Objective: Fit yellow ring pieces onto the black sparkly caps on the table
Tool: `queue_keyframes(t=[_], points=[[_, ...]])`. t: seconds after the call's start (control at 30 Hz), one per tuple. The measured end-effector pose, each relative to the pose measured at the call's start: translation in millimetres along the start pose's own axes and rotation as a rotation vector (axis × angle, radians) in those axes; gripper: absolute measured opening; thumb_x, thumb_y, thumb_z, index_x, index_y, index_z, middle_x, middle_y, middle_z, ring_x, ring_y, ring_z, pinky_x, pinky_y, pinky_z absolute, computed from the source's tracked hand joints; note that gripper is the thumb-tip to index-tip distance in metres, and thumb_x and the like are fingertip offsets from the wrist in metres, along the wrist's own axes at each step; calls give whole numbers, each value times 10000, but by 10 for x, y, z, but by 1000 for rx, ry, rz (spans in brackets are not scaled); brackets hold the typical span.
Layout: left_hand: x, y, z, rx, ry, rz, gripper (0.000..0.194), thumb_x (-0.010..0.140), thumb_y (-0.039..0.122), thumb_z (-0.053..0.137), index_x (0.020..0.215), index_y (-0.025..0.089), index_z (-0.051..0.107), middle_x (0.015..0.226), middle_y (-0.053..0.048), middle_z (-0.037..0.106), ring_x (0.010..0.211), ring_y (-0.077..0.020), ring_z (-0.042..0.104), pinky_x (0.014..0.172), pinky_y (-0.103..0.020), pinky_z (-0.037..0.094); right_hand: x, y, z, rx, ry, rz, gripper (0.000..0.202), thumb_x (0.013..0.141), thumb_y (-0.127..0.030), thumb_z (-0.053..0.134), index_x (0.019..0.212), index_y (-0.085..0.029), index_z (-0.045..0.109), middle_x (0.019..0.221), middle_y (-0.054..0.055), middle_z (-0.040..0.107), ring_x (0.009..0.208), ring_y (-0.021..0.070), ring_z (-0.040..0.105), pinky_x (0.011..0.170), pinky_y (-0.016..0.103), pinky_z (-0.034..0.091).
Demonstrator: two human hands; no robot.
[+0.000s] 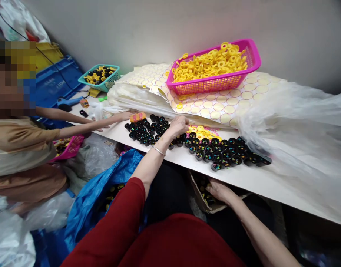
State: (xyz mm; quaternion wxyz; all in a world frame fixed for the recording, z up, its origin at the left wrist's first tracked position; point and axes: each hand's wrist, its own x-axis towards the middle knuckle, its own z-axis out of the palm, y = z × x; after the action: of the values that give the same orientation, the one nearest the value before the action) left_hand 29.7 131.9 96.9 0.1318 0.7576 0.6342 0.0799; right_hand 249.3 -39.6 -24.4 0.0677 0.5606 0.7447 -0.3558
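Note:
My left hand (179, 125), with a bangle (159, 151) at its wrist, is over the table beside small yellow rings (200, 132). Its fingers are curled closed, and whatever they pinch is hidden. Many small black cups (210, 148) with colourful bits inside stand in rows, some left of this hand and some right. Below the table edge, my right hand (219, 191) reaches into a cardboard box (212, 210) at my lap. Dark and yellow pieces lie in that box. The right fingertips are lost among them, so their grip does not show.
A pink basket (209, 87) heaped with yellow rings stands on circle-printed sheets (223, 107). Clear plastic (301, 115) drapes the table's right side. At left, a co-worker's hand (123, 116) is beside an orange packet (137, 117). Farther back sits a teal basket (111, 81).

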Motion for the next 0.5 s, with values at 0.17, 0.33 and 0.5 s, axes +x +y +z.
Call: queue_keyframes(t=[0.17,0.33,0.5], points=[[181,66,10,91,-186,-31,288,657,155,578,912,170,710,964,-101,687,960,-223,590,788,-293,463,-161,-127,-245,31,-47,-83,454,774,-256,498,1216,-153,518,1215,146,590,1217,284,483,990,359,382],[243,183,65,150,-243,-65,380,638,120,611,1011,132,685,1071,-146,667,1059,-262,575,881,-332,460,-423,-336,-489,-2,-205,-189,134,777,-229,500,849,-164,593,839,99,645,801,217,603,709,294,433],[262,147,95,101,-193,-61,328,627,122,625,948,135,693,1044,-141,668,1043,-259,580,865,-325,454,-627,-396,-804,260,-165,-286,122,788,-267,500,732,-204,588,642,0,590,620,142,535,580,242,394]])
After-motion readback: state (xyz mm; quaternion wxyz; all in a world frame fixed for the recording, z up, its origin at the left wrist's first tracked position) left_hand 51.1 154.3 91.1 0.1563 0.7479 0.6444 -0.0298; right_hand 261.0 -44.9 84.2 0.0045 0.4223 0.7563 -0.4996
